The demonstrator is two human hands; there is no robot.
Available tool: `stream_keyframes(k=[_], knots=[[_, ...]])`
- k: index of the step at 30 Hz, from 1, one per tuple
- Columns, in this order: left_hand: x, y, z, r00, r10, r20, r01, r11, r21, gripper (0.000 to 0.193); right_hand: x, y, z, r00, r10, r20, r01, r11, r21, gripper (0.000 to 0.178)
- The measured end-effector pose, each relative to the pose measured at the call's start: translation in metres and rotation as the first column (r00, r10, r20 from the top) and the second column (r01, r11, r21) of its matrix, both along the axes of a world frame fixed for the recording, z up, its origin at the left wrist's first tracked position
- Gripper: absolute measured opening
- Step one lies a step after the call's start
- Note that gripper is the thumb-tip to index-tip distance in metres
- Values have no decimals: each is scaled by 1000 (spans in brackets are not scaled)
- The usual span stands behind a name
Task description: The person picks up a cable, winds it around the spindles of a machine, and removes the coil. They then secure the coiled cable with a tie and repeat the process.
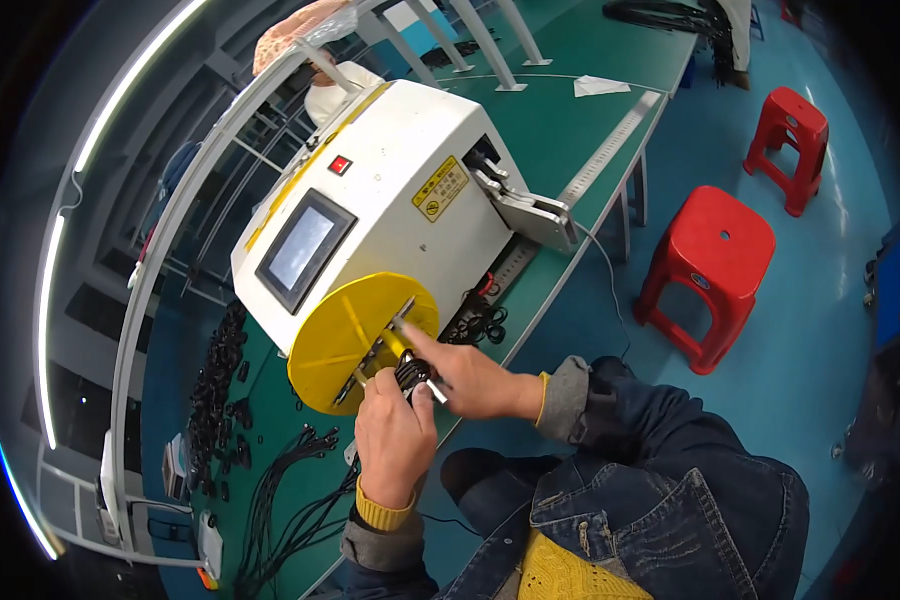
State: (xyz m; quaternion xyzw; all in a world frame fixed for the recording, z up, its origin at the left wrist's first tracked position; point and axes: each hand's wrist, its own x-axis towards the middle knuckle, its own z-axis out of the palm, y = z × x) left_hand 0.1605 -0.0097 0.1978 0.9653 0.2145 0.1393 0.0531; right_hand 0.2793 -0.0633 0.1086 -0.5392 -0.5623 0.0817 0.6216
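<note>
A small coil of black cable (pixel 413 372) sits between the two hands, just in front of the yellow disc (pixel 335 325) on the near end of the white machine (pixel 410 180). The left hand (pixel 397 435) has its fingers (pixel 381 384) pinched narrowly on the coil. The right hand (pixel 470 380) is close against the far side, its index finger stretched toward the disc's slotted metal fitting (pixel 403 312) (whether the remaining fingers grip anything, I cannot tell).

Above the disc, the machine carries a framed screen (pixel 306 250) and a red switch (pixel 340 166); a metal arm (pixel 540 217) juts from its right side. More black loops (pixel 477 320) lie beside the machine on the green surface (pixel 550 125). To the left, a heap of small black parts (pixel 213 405) spreads near a bundle of loose black cables (pixel 270 510). Two red stools (pixel 718 250) stand on the blue floor (pixel 810 300), well apart from the hands.
</note>
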Motion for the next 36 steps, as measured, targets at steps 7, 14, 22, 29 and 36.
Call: stream_keyframes(k=[7,14,22,29,36], knots=[[0,-5,0,1000,19,-8,-19,998,68,21,-16,8,-4,978,-205,42,194,961,197,46],[0,-1,-1,1000,6,2,-6,999,38,18,-22,1,-1,983,-105,-151,109,994,23,34],[-27,-49,-12,996,70,54,-70,998,-4,17,-43,-41,1,996,-79,-49,77,996,-36,31],[-33,-58,-78,998,70,1,-64,919,-389,18,-28,-66,-44,907,-120,404,267,906,-330,27],[-62,-15,-135,942,332,-56,25,-235,-972,29,-44,-55,-92,966,135,221,-15,881,-473,21]])
